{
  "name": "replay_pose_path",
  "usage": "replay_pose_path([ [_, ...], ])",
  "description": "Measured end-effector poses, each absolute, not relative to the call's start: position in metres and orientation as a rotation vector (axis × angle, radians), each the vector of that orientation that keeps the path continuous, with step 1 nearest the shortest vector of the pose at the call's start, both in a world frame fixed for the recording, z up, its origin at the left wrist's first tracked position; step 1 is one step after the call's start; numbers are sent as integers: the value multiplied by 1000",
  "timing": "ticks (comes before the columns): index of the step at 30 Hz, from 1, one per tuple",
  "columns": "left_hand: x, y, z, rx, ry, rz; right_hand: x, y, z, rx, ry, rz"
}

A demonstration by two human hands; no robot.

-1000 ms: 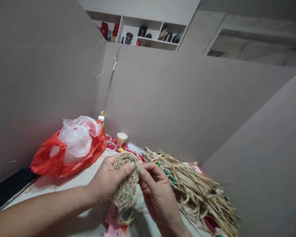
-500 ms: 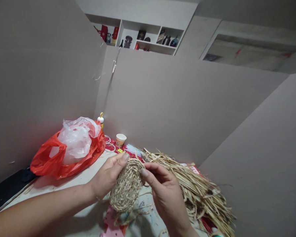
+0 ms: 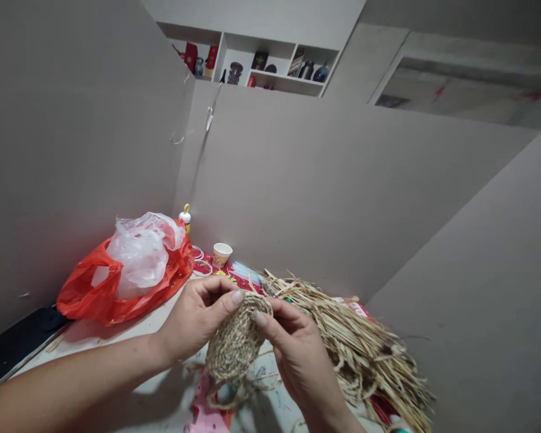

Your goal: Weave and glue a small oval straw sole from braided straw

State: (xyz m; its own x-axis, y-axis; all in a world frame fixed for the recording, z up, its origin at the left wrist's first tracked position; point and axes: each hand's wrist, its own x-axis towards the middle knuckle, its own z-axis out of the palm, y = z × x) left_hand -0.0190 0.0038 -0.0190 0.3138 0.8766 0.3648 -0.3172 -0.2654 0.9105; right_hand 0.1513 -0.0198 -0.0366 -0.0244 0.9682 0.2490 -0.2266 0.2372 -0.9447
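Observation:
An oval piece of coiled, braided straw (image 3: 235,349) is held up between my two hands, above the table. My left hand (image 3: 198,316) grips its upper left edge, thumb on the near face and fingers behind. My right hand (image 3: 297,349) pinches the upper right rim, with the thumb tip on the coils. A loose straw braid (image 3: 234,400) hangs below the piece. Under it, a pink item (image 3: 205,406) lies on the white table (image 3: 148,403).
On the left sits a red plastic bag (image 3: 90,294) with a clear bag (image 3: 139,258) in it. Behind my hands stand a paper cup (image 3: 222,255) and a yellow-and-white bottle (image 3: 185,219). A bundle of dry straw (image 3: 365,343) spreads out to the right, by the wall.
The straw piece has shifted slightly right and tilted. My left thumb has moved along its upper edge, and my right thumb has slid further in over the rim.

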Motion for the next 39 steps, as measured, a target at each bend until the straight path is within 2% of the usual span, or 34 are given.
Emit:
replay_pose_path([
  [11, -15, 0, -22, 1420, 562, 1338, 148, -24, -36, -881, -1287, 993],
  [19, -20, 10, -24, 1476, 593, 1345, 148, -27, -30, -968, -1247, 1004],
  [24, -22, 6, -24, 1736, 567, 1426, 149, -26, -29, -952, -1316, 1066],
  [31, -19, 5, -30, 1742, 553, 1573, 137, -27, -29, -911, -1382, 1151],
  [39, -19, 8, -32, 1869, 499, 1583, 136, -30, -32, -1011, -1359, 1067],
])
